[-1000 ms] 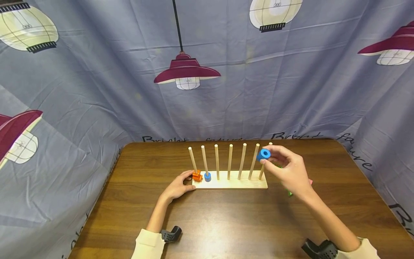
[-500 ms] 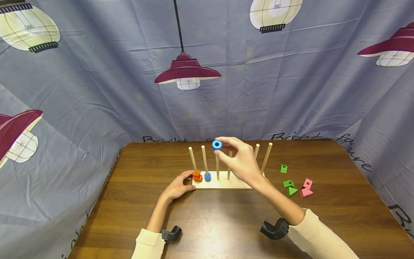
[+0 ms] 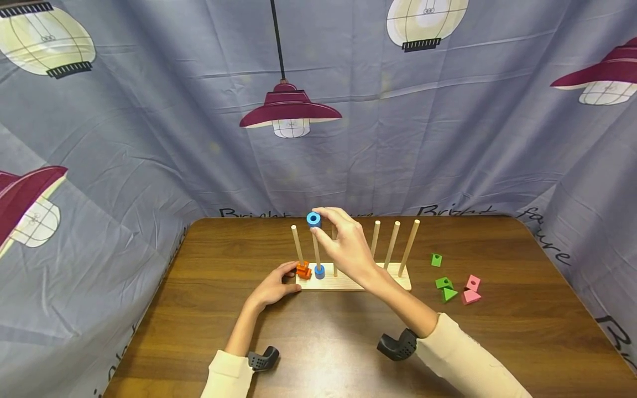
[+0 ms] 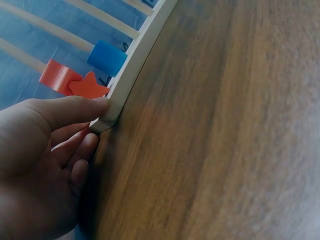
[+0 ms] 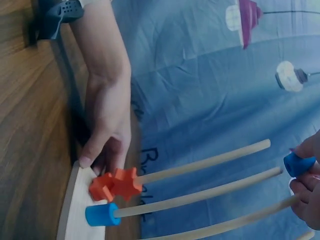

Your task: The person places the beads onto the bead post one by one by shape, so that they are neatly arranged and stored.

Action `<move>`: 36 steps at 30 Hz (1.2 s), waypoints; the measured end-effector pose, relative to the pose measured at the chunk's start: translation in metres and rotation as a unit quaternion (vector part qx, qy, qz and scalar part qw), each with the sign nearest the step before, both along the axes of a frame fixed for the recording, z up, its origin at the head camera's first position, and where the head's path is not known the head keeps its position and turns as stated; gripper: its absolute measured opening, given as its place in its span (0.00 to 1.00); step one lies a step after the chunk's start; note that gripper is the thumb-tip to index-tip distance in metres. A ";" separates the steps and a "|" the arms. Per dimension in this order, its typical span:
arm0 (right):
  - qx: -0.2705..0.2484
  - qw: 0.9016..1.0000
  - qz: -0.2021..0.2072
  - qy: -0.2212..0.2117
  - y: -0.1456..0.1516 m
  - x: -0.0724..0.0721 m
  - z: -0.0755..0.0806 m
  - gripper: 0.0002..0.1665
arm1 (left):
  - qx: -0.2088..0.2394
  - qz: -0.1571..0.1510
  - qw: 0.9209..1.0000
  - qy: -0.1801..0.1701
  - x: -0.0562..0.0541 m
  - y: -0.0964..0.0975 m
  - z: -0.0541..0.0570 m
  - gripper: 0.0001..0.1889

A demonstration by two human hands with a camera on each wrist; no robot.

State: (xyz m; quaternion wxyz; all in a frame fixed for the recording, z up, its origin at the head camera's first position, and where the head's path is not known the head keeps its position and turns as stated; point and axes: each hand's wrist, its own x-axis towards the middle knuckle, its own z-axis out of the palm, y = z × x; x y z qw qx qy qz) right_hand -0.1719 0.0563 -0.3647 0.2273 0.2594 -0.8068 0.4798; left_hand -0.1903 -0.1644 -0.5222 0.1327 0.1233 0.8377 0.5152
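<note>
Head view, left to right. Left hand (image 3: 272,284) at the left end of the peg rack (image 3: 365,284): narrow grip, thumb on the near left corner of the base, fingers round the far side, pinching that end. Left-wrist view agrees. Black wrist unit (image 3: 264,359) on that arm, cream sleeve (image 3: 228,375) below it, toward the tabletop's (image 3: 318,342) near edge. Rack sits mid-tabletop, nearer the far edge, base flat, wooden pegs up in a row.

Leftmost peg (image 3: 297,243) carries two orange pieces (image 3: 303,271), stacked down at the base; at least one is star-shaped. Second peg (image 3: 316,251) carries a blue cylinder (image 3: 319,272), seated at the base.

Right hand (image 3: 348,246) comes in over the rack from the near right. Holding a second blue piece (image 3: 313,220), also a cylinder with a through-hole, pinched between thumb and fingers. Hole faces up. Piece is right at the second peg's tip; right-wrist view puts it just beyond the end. Can't tell if they touch.

Toward the tabletop's right edge: one green block (image 3: 436,260) farthest back, then a holed green piece (image 3: 443,283) with a green triangle (image 3: 449,294) against it. Right of those, two pink pieces (image 3: 471,297), close together, the farther one holed.
</note>
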 end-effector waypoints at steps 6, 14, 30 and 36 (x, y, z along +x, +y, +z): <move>0.000 1.000 -0.004 -0.014 -0.002 -0.005 -0.005 0.19 | -0.001 -0.002 1.000 0.005 0.002 0.000 0.001 0.34; -0.033 0.999 0.002 -0.040 -0.005 -0.010 -0.007 0.18 | -0.005 -0.003 1.000 0.002 0.002 0.000 0.004 0.33; -0.157 0.980 -0.038 -0.117 -0.014 -0.010 -0.035 0.17 | -0.006 -0.002 1.000 -0.003 0.002 0.000 0.003 0.34; -0.208 0.966 -0.021 -0.150 -0.017 -0.011 -0.040 0.18 | 0.000 0.001 1.000 -0.006 0.002 0.001 0.002 0.34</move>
